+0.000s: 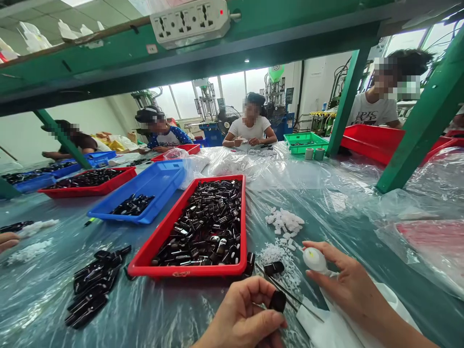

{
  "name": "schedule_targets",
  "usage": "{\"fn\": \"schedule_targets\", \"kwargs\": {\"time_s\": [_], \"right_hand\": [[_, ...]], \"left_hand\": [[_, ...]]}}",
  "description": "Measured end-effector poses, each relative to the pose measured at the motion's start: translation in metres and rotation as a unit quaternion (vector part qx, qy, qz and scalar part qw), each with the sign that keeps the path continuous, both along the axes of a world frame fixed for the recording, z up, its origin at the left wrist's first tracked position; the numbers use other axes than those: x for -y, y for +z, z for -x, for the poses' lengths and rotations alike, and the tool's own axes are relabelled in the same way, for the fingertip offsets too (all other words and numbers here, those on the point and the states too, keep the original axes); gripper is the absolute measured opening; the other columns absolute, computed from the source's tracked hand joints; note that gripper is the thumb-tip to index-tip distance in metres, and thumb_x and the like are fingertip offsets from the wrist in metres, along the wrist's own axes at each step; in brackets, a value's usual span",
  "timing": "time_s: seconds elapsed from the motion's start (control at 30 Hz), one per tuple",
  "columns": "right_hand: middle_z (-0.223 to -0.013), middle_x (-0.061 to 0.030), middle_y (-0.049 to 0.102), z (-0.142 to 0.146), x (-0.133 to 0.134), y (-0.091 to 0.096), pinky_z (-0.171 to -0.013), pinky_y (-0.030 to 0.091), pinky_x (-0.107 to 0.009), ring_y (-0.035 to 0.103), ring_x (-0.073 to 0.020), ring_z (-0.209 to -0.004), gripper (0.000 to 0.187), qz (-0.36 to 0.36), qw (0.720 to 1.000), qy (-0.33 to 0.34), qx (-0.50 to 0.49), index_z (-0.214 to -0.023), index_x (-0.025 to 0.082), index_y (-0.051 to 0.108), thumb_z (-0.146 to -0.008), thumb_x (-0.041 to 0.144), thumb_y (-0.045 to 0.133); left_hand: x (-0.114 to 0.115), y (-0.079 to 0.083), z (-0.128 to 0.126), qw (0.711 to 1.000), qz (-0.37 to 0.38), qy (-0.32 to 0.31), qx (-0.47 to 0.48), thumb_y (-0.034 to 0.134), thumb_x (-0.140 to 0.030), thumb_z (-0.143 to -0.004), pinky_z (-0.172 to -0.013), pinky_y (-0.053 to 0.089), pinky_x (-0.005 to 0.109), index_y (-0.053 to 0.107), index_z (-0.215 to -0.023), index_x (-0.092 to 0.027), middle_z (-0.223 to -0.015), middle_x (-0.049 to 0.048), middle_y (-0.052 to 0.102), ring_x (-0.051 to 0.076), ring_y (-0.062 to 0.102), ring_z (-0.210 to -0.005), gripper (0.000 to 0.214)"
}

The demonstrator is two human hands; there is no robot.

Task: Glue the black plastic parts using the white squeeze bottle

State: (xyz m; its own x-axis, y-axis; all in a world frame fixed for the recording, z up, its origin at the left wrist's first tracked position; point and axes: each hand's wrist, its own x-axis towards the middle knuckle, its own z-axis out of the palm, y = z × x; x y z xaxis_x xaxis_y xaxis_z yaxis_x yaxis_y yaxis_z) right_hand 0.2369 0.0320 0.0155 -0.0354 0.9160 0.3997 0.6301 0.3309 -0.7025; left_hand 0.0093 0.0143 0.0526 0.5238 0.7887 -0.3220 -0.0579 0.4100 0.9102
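Observation:
My left hand (250, 314) is closed, pinching a small glossy black plastic part (277, 301) by its edge at the bottom centre. To its right, my right hand (346, 282) grips a white rounded bottle-like object (314, 260) with a yellowish spot, between thumb and fingers. White cloth (322, 326) lies under that wrist. Between the hands, a thin dark metal tool, apparently tweezers (308, 307), rests partly on the cloth. Close by lie another black part (273, 268), fine white bits (277, 254) and a pile of larger white pieces (284, 221).
A red tray (188, 271) full of black parts stands ahead, beside a blue tray (165, 169). More black parts (90, 285) lie at left. A green shelf frame (420, 111) with a power strip (190, 21) crosses above. Several people sit across the plastic-covered table; another person's hand (7, 240) shows at left.

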Motion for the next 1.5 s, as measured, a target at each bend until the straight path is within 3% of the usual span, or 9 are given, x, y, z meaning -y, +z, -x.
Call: {"fn": "schedule_targets", "kwargs": {"time_s": [0.1, 0.2, 0.33, 0.67, 0.97, 1.17, 1.5], "right_hand": [[-0.103, -0.0011, 0.066, 0.002, 0.006, 0.010, -0.075, 0.050, -0.033, 0.061, -0.0220, -0.096, 0.032, -0.087, 0.996, -0.004, 0.033, -0.106, 0.029, 0.063, -0.078, 0.023, 0.049], [-0.099, -0.0016, 0.065, 0.003, 0.009, 0.013, -0.074, 0.047, -0.033, 0.060, -0.0200, -0.093, 0.039, -0.203, 0.971, -0.014, 0.122, -0.108, 0.028, 0.060, -0.076, 0.011, 0.044], [-0.100, -0.0030, 0.063, 0.001, 0.009, 0.013, -0.080, 0.043, -0.033, 0.058, -0.0190, -0.097, 0.047, -0.257, 0.942, -0.009, 0.215, -0.110, 0.024, 0.058, -0.072, 0.001, 0.042], [-0.096, -0.0041, 0.063, 0.012, 0.016, 0.021, -0.084, 0.036, -0.038, 0.057, -0.0199, -0.096, 0.047, -0.272, 0.946, -0.049, 0.173, -0.102, 0.023, 0.062, -0.076, -0.006, 0.035], [-0.096, -0.0042, 0.064, 0.009, 0.017, 0.025, -0.085, 0.035, -0.038, 0.058, -0.0196, -0.097, 0.043, -0.287, 0.937, -0.048, 0.195, -0.099, 0.023, 0.064, -0.081, -0.005, 0.036], [-0.105, -0.0046, 0.064, 0.003, 0.022, 0.026, -0.090, 0.034, -0.042, 0.057, -0.0215, -0.104, 0.048, -0.293, 0.916, -0.023, 0.274, -0.109, 0.024, 0.061, -0.079, -0.006, 0.040], [-0.107, -0.0043, 0.065, 0.001, 0.027, 0.026, -0.092, 0.032, -0.044, 0.057, -0.0220, -0.105, 0.044, -0.305, 0.908, -0.015, 0.288, -0.111, 0.026, 0.061, -0.083, -0.002, 0.042]], "left_hand": [[0.001, 0.002, 0.001, 1.000, 0.018, -0.005, 0.009, 0.081, -0.040, -0.060, -0.041, 0.041, 0.011, 0.055, -0.084, -0.011, -0.069, 0.0028, 0.066, 0.004, 0.057, -0.045, 0.045], [0.002, 0.005, 0.001, 0.999, 0.030, -0.006, 0.030, 0.082, -0.035, -0.060, -0.044, 0.041, 0.012, 0.058, -0.083, -0.010, -0.069, 0.0028, 0.066, 0.003, 0.055, -0.048, 0.042], [0.003, 0.006, 0.002, 0.997, 0.046, -0.009, 0.057, 0.083, -0.031, -0.059, -0.049, 0.042, 0.013, 0.060, -0.083, -0.011, -0.069, 0.0019, 0.066, 0.005, 0.058, -0.055, 0.039], [0.003, -0.004, 0.003, 0.995, 0.047, -0.018, 0.089, 0.083, -0.028, -0.061, -0.056, 0.044, 0.016, 0.062, -0.083, -0.011, -0.072, 0.0041, 0.068, 0.009, 0.063, -0.061, 0.035], [0.000, -0.007, 0.001, 0.995, 0.043, -0.037, 0.077, 0.083, -0.033, -0.058, -0.044, 0.039, 0.012, 0.060, -0.080, -0.010, -0.065, 0.0045, 0.068, 0.005, 0.056, -0.049, 0.039], [0.002, -0.011, 0.000, 0.997, 0.058, -0.026, 0.046, 0.085, -0.036, -0.053, -0.038, 0.037, 0.012, 0.060, -0.080, -0.012, -0.062, 0.0024, 0.066, 0.005, 0.052, -0.041, 0.044], [0.002, -0.004, -0.003, 0.995, 0.089, -0.021, 0.032, 0.086, -0.035, -0.049, -0.035, 0.038, 0.011, 0.060, -0.080, -0.011, -0.061, 0.0024, 0.067, 0.004, 0.052, -0.039, 0.047]]}}
